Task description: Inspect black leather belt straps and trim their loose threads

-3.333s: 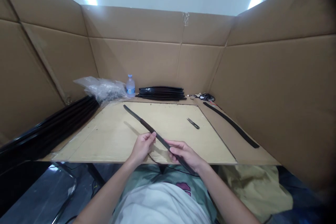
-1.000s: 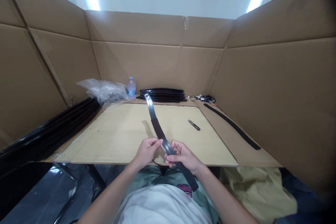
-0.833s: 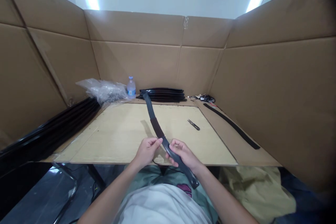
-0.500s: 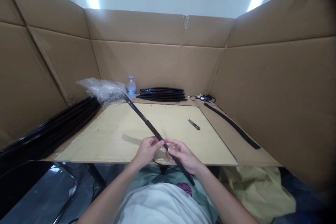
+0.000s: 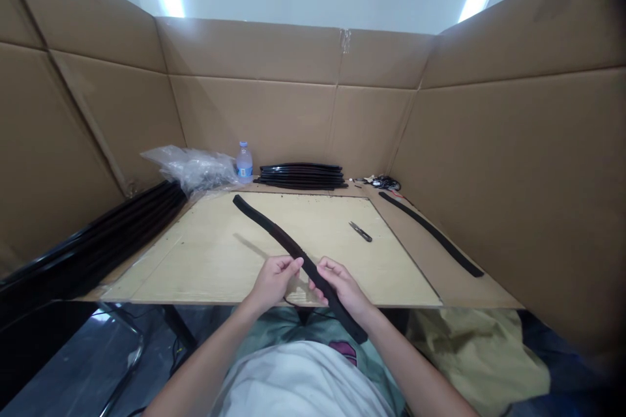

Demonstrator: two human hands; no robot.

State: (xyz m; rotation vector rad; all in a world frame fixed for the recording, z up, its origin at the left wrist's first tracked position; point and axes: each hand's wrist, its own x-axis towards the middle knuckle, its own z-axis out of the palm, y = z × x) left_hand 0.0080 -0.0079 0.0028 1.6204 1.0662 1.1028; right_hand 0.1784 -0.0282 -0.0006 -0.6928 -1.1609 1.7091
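A long, slightly curved black strip (image 5: 286,240) slants from the upper left down toward my lap, just above the front of the pale board. Near its middle my left hand (image 5: 276,279) pinches its edge between thumb and fingers. My right hand (image 5: 341,285) grips the strip a little lower, thumb on top and fingers beneath. A short section at mid-length looks slightly thicker, with a ragged edge close to my left thumb. Small black thread snips (image 5: 360,231) lie on the board to the right, touched by neither hand.
Another black strip (image 5: 430,232) lies along the right side. At the back are a stack of black strips (image 5: 300,176), a water bottle (image 5: 244,163), clear plastic bags (image 5: 193,168) and a dark tangle (image 5: 384,182). More black strips (image 5: 98,234) line the left; cardboard walls (image 5: 254,111) surround the table.
The strip has been rolled over in my hands, so its broad face now shows instead of its narrow edge. Its far end has dropped lower. My hands stay almost in place.
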